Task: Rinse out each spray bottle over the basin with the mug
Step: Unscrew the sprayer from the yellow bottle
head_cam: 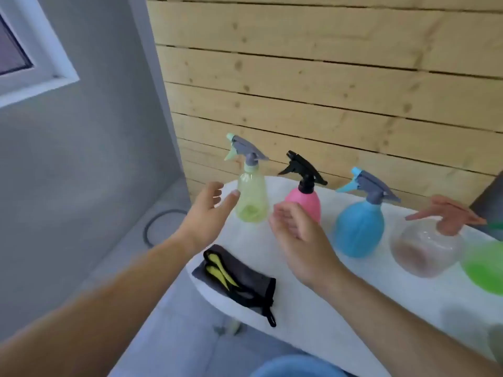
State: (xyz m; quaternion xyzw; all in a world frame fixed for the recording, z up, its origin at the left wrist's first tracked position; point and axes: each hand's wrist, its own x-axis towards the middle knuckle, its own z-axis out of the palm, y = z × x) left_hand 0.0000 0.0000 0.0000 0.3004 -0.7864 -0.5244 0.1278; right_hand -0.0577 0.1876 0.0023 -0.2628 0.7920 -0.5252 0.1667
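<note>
Both hands are spread and hold nothing. The left hand (209,210) is just beside the yellow-green spray bottle (250,197) at the tabletop's (313,308) far left end, and the right hand (296,238) is before the pink bottle (304,200). A careless grab could knock the light bottle over that edge.

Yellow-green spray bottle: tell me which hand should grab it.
Left, probably. The left hand is open beside the yellow-green spray bottle, a fingertip almost touching it; the right hand hovers nearer the pink bottle.
</note>
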